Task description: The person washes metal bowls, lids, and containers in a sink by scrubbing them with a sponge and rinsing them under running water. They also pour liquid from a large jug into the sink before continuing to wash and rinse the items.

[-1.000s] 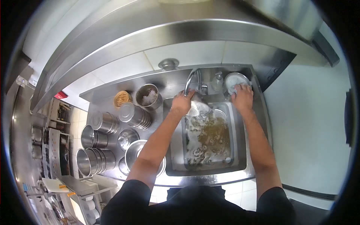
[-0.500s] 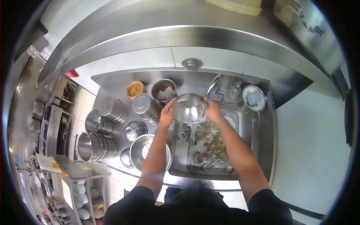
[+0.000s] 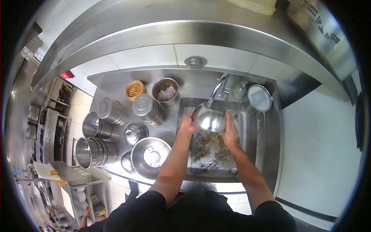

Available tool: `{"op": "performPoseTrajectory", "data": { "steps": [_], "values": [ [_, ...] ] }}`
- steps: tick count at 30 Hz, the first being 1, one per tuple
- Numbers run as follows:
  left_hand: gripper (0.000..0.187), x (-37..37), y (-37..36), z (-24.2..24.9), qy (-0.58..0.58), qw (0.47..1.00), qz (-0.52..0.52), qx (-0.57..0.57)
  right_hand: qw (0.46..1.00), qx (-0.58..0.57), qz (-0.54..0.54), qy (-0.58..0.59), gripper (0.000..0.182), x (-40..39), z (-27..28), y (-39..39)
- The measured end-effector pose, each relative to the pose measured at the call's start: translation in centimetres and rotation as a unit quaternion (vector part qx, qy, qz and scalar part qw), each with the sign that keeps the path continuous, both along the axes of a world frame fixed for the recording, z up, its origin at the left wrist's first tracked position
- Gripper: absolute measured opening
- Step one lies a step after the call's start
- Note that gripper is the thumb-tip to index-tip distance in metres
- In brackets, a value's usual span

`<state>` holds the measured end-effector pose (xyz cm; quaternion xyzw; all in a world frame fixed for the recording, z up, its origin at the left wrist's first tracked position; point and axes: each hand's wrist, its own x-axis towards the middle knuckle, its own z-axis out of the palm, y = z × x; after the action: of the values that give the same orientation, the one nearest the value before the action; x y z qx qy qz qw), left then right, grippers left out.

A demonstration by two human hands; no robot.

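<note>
A shiny stainless steel mixing bowl [image 3: 210, 119] is between my hands, over the sink [image 3: 184, 170] and under the spout of the tap [image 3: 219, 87]. It looks tilted with its rounded outside toward me. My left hand [image 3: 188, 123] grips its left edge, and my right hand [image 3: 230, 130] grips the right edge; some fingers are hidden behind the metal. Below the bowl, murky, foamy water [image 3: 210, 150] with brownish bits lies in the sink. A wide steel basin [image 3: 138, 164] stands on the counter beside my left forearm.
Left of the sink stand stacked steel pots [image 3: 96, 152], lidded containers [image 3: 145, 106], a bamboo steamer [image 3: 135, 90] and a pot [image 3: 165, 92] holding something pale. A soap bottle [image 3: 240, 89] and a suds-filled pot [image 3: 259, 98] stand behind right. Another person's hand [image 3: 87, 211] shows lower left.
Both hands have carried the bowl right and slightly down, bringing it beneath the tap. Water that streamed from its lower edge no longer shows. Another person's hand has appeared at lower left.
</note>
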<state>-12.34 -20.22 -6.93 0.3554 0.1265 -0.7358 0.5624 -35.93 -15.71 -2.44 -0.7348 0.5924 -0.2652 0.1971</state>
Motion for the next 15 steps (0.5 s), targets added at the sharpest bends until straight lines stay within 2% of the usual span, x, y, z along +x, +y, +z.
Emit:
{"op": "performPoseTrajectory", "data": {
  "steps": [2, 5, 6, 7, 8, 9, 11, 12, 13, 14, 15],
  "values": [
    [0.066, -0.2, -1.1, -0.8, -0.059, 0.998, 0.006, -0.018, 0.998, -0.063, 0.012, -0.005, 0.099, -0.6, 0.0, 0.7],
    [0.067, 0.8, 0.0, 1.8, -0.079, 0.992, -0.026, -0.093, 0.993, -0.039, 0.082, -0.068, 0.076, -2.5, -0.7, 1.5],
    [0.070, 1.2, 0.2, 2.2, -0.077, 0.990, -0.040, -0.113, 0.969, 0.074, 0.005, -0.237, 0.067, -2.2, -1.0, 1.0],
    [0.074, 1.4, 0.8, 2.2, -0.074, 0.987, -0.054, -0.130, 0.897, 0.187, -0.074, -0.393, 0.061, -1.8, -1.7, 0.4],
    [0.077, 1.5, 1.4, 2.2, -0.070, 0.984, -0.068, -0.147, 0.782, 0.291, -0.151, -0.530, 0.056, -1.5, -2.4, -0.4],
    [0.081, 1.4, 1.6, 2.3, -0.060, 0.985, -0.091, -0.134, 0.736, 0.326, -0.164, -0.570, 0.055, -1.3, -3.8, -2.1],
    [0.085, 1.2, 1.0, 1.4, -0.163, 0.976, -0.120, -0.083, 0.632, 0.390, -0.185, -0.644, 0.060, -0.8, -6.6, -6.1],
    [0.087, 1.2, 0.7, 0.1, -0.214, 0.966, -0.135, -0.056, 0.600, 0.376, -0.222, -0.670, 0.062, -0.5, -5.6, -6.8],
    [0.094, 1.4, 0.2, -2.5, -0.229, 0.953, -0.155, -0.120, 0.568, 0.362, -0.260, -0.693, 0.063, -0.1, -3.7, -7.3],
    [0.095, 1.5, -0.2, -2.4, -0.208, 0.958, -0.170, -0.099, 0.535, 0.344, -0.294, -0.713, 0.065, 0.2, -2.4, -7.7],
    [0.096, 1.5, -0.4, -1.7, -0.186, 0.962, -0.184, -0.078, 0.536, 0.319, -0.291, -0.726, 0.058, 0.1, -2.6, -7.9]
  ]
}}
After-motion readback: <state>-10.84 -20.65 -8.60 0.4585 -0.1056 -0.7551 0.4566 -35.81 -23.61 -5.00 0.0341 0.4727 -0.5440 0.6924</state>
